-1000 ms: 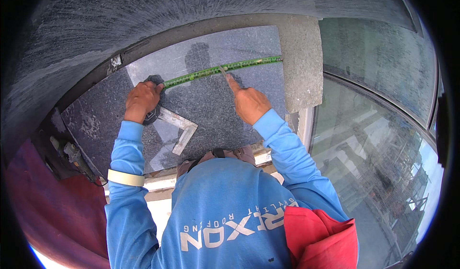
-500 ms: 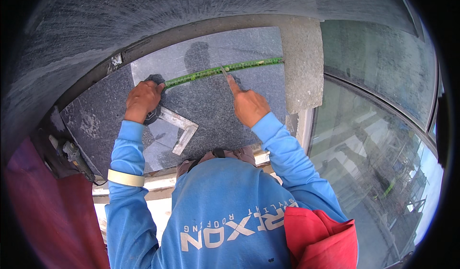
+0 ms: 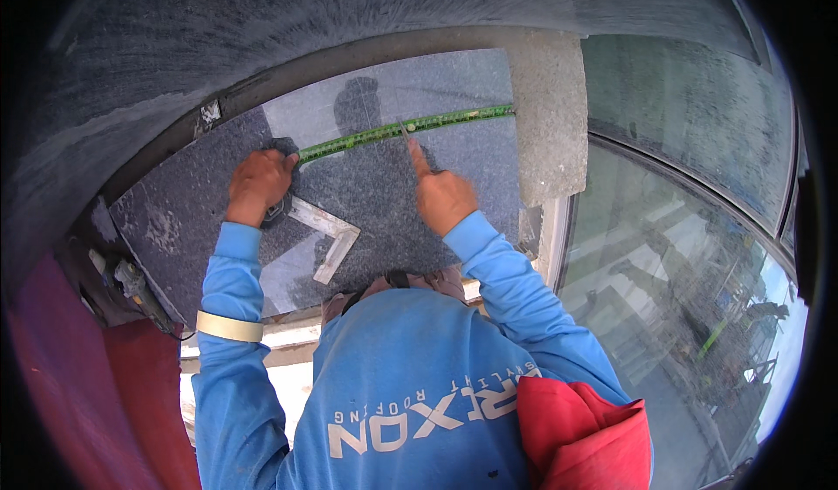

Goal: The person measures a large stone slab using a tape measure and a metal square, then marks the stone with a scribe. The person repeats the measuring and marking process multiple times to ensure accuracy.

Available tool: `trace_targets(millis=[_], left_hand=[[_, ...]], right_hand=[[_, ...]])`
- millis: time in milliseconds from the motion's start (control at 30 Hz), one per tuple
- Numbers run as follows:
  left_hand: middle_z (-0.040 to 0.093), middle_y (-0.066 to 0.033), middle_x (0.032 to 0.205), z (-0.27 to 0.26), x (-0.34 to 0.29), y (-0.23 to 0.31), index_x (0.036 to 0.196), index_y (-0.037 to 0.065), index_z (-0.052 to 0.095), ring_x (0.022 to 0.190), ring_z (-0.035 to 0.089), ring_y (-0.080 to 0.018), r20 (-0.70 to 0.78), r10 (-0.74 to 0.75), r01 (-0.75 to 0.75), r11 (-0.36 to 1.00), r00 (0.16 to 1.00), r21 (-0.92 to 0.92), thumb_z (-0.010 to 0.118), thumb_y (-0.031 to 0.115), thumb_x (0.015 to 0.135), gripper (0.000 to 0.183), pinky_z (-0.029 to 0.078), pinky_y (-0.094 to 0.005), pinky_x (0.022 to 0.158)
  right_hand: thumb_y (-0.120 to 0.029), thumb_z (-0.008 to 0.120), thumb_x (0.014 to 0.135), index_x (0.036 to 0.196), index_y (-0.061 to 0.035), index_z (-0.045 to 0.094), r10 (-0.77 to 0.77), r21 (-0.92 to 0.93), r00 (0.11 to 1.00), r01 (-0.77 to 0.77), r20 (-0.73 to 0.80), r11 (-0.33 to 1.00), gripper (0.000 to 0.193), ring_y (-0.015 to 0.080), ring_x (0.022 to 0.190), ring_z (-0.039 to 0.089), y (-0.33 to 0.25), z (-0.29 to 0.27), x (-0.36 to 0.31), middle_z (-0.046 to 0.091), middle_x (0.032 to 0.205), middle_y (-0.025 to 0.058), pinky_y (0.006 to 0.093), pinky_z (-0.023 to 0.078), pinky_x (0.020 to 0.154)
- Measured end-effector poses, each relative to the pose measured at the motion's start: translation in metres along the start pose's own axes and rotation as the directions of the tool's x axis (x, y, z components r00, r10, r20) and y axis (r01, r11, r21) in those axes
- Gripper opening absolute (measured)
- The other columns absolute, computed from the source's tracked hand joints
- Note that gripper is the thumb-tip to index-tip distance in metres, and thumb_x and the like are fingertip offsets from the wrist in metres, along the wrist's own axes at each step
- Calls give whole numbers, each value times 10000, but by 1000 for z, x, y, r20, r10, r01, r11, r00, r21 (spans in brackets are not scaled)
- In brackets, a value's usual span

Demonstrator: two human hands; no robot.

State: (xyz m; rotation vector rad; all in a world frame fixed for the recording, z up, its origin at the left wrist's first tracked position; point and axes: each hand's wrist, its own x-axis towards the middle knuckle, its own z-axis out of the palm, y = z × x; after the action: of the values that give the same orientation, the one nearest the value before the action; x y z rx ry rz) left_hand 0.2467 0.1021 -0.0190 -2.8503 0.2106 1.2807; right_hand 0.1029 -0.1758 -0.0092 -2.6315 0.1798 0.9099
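Note:
A green tape measure [image 3: 353,141] is stretched across a dark grey stone slab [image 3: 393,211], its far end near the slab's right edge. My left hand [image 3: 259,178] grips the dark case at the tape's left end, mostly covering it. In my right hand [image 3: 443,198] is a thin pointed marking tool [image 3: 405,129], its tip against the tape near the middle; its exact kind is hidden by the fingers. The index finger stretches along the tool. Below my left hand a worn, whitish L-shaped square [image 3: 336,233] lies on the slab.
A lighter rough slab [image 3: 550,119] adjoins on the right, beside reflective glass panels [image 3: 672,272]. A dark wall [image 3: 349,1] curves along the far side. An angle grinder [image 3: 135,285] lies at the left near red cloth [image 3: 144,376]. A tape roll [image 3: 229,325] circles my left forearm.
My right hand has shifted slightly left and down, while the tool's tip stays near the same spot on the tape. My left hand keeps its place on the case.

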Motion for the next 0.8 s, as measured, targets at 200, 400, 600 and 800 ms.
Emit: trace_targets(millis=[200,400,600,800], left_hand=[[724,-236,1128,3,3,-2,1046,53,763,1080,684,-420,16,-4,4,1000,1000,-21,523,493,1049,501,548,-479,944],[725,-242,1109,0,1,0,1038,54,763,1048,691,-428,11,14,-15,1000,1000,24,523,494,1050,501,552,-493,918],[727,-233,1112,4,4,-5,1048,58,763,1050,690,-432,5,14,-14,999,1000,-39,524,491,1049,495,553,-492,924],[725,-218,1123,0,1,-2,1053,62,759,1058,688,-423,16,-8,9,1000,1000,-14,521,490,1051,489,552,-486,924]], right_hand=[[-77,569,916,1662,-83,161,38,60,999,-40,31,997,850,416,743,733,-10,5,1,737,846,235,546,595,712],[-62,565,900,1653,-73,207,42,70,999,-42,13,997,833,423,750,731,-13,-1,-1,737,874,259,545,592,711],[-84,575,914,1641,-95,266,13,85,996,-5,-88,996,791,429,679,705,-8,11,2,706,769,263,550,566,636],[-49,549,896,1655,-102,221,55,60,998,-55,6,997,829,433,754,729,-14,-3,2,735,880,269,549,585,704]])
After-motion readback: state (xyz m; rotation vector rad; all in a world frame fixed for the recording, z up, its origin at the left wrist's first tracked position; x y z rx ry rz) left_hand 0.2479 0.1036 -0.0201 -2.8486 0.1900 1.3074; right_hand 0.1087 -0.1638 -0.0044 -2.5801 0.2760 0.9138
